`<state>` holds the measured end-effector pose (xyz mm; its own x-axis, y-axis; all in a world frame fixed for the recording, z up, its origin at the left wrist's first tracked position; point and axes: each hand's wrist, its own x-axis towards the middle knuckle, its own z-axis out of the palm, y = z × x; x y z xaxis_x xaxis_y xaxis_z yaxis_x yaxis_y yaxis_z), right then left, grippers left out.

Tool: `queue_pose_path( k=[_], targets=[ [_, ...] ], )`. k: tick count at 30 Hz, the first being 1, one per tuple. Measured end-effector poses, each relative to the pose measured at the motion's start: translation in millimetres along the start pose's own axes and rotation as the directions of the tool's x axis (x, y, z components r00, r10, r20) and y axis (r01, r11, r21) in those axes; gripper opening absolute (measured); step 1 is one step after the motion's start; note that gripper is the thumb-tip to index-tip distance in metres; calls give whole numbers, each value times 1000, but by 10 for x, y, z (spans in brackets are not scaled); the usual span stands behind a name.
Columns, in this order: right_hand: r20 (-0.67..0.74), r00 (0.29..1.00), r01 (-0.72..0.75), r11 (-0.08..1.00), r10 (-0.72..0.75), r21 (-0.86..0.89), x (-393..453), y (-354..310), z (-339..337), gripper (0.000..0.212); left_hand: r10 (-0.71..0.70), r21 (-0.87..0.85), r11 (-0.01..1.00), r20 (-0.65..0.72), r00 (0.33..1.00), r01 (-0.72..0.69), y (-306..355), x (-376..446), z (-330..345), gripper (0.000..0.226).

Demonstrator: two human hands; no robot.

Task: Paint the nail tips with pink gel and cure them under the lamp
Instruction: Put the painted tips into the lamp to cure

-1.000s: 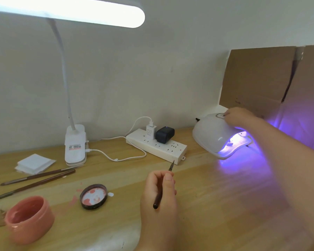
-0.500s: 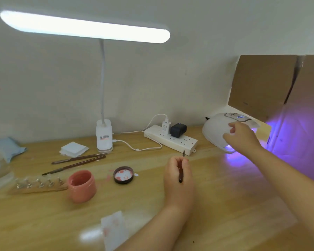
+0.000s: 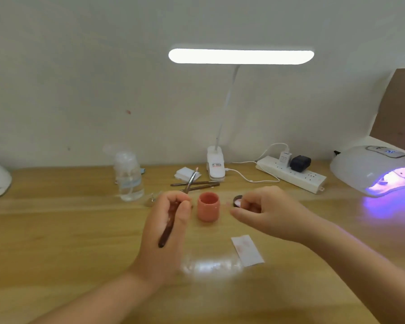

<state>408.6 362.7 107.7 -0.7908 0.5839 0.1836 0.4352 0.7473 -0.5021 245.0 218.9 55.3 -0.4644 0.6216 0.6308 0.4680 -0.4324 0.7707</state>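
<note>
My left hand (image 3: pixel 166 220) grips a dark-handled brush (image 3: pixel 171 224) whose metal tip points up and away. Just to its right stands a pink gel jar (image 3: pixel 208 206). My right hand (image 3: pixel 267 210) hovers with loosely curled fingers over the jar's dark lid (image 3: pixel 237 200), which carries pink gel; whether it touches the lid I cannot tell. The white curing lamp (image 3: pixel 369 168) sits at the far right, glowing purple inside. A blurred bit of the nail tip holder (image 3: pixel 152 199) shows behind my left hand.
On the wooden desk are a clear bottle (image 3: pixel 128 181), two spare brushes (image 3: pixel 197 185), white pads (image 3: pixel 185 175), a clip desk lamp (image 3: pixel 216 167), a power strip (image 3: pixel 290 175) and a stained paper slip (image 3: pixel 247 250). Cardboard (image 3: pixel 400 106) stands at the back right.
My right hand left the curing lamp and swung left to the gel lid. The view turned left, bringing the jar to the centre. My left hand kept hold of the brush.
</note>
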Motion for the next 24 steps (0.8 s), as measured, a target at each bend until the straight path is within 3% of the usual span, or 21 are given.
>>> queue_pose_path(
  k=[5, 9, 12, 24],
  targets=[
    [37, 999, 20, 997, -17, -73, 410, -600, 553, 25, -38, 177, 983, -117, 992, 58, -284, 13, -860, 16],
    [64, 984, -146, 953, 169, -266, 707, -778, 929, 26, -80, 168, 979, -195, 978, 114, -469, -20, -1032, 15],
    [59, 952, -249, 874, 299, -416, 797, -765, 1065, 24, -83, 165, 980, -177, 981, 113, -534, -10, -1017, 15],
    [32, 907, -362, 816, 421, -450, 893, -637, 1282, 25, -119, 146, 979, -157, 980, 142, -588, 7, -993, 15]
  ],
)
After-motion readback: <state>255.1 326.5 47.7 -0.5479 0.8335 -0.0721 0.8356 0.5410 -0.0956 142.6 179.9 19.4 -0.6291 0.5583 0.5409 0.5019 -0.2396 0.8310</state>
